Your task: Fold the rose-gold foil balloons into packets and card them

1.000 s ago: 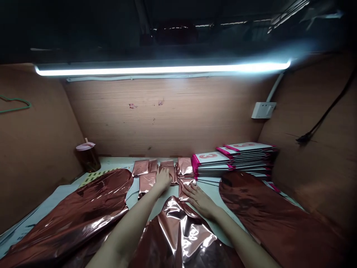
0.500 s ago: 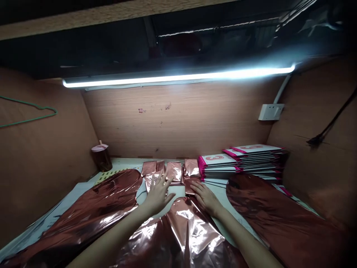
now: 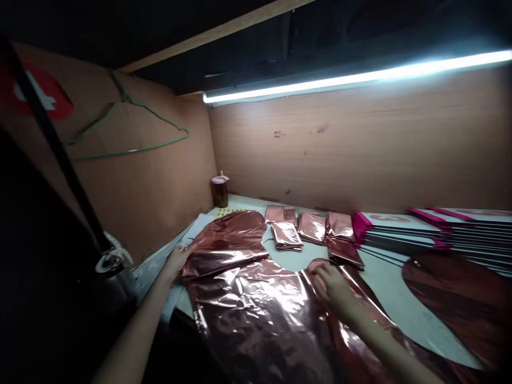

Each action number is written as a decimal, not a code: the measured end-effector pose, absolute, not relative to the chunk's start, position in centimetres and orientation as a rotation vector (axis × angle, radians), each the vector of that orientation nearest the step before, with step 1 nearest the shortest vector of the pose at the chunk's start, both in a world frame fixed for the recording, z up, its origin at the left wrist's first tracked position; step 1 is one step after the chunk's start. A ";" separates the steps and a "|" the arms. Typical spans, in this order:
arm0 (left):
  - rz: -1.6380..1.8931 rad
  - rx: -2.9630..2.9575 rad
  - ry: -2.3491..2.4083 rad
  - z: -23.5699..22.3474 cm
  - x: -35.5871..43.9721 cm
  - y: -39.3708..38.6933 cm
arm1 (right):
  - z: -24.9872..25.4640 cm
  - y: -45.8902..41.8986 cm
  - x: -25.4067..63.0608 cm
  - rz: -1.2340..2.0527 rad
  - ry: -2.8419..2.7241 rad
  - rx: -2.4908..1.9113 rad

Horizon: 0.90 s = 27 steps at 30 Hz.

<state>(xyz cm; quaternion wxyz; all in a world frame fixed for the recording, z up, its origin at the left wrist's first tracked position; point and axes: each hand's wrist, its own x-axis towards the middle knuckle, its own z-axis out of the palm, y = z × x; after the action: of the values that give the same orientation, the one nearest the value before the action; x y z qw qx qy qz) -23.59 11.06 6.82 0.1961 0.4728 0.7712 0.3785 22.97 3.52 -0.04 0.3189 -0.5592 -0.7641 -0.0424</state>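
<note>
A flat, shiny rose-gold foil balloon (image 3: 256, 314) spreads across the front of the table, its rounded upper part reaching toward the back left. At its left edge, my left hand (image 3: 176, 262) is closed on the foil; the fingertips are partly hidden. My right hand (image 3: 328, 282) pinches the foil near a rounded tip at the middle. Just behind that hand lie small folded foil squares (image 3: 312, 227) in several little piles. A second flat foil piece (image 3: 452, 298) rests at the right, apart from both hands.
Stacked white cards with pink edges and a printed 3 (image 3: 394, 220) stand at the back right. A lidded dark cup (image 3: 220, 193) is in the back left corner. A green hanger (image 3: 132, 150) hangs on the left wall, above a dark post (image 3: 60, 149).
The view has turned left. My left hand left the folded squares and went to the foil's left edge. My right hand came off a folded square and now pinches the large foil balloon.
</note>
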 end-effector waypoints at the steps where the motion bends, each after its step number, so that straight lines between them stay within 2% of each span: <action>1: 1.107 1.299 2.043 7.1 -23.7 11.4 | -1.1 2.5 20.7 -0.085 -2.062 -1.496; 4: 1.223 1.225 1.714 7.8 -24.1 12.0 | -3.4 0.5 15.9 -0.045 -2.175 -1.702; 6: 1.280 1.225 1.530 8.1 -23.7 11.7 | -2.7 0.6 13.9 0.024 -2.165 -1.799; 11: 1.387 1.401 1.205 8.8 -19.1 9.6 | 6.6 4.7 8.0 0.536 -1.874 -1.355; 14: 1.342 1.596 1.112 9.3 -16.0 7.5 | 11.7 7.7 4.1 0.608 -1.790 -1.343; 18: 1.208 2.007 0.988 10.2 -13.9 4.1 | 13.5 10.3 1.5 0.674 -1.724 -1.478; 21: 1.162 2.207 1.050 10.4 -13.6 2.5 | 13.3 10.5 1.5 0.746 -1.667 -1.451; 27: 1.359 1.832 1.452 10.0 -16.4 4.9 | 14.8 6.0 7.8 0.842 -1.471 -1.145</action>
<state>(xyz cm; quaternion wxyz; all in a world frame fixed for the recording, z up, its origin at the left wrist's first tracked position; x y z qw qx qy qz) -16.37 4.87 9.99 0.2170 0.6615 0.5241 0.4906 7.84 6.00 14.78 0.5210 -0.4777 -0.6139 0.3514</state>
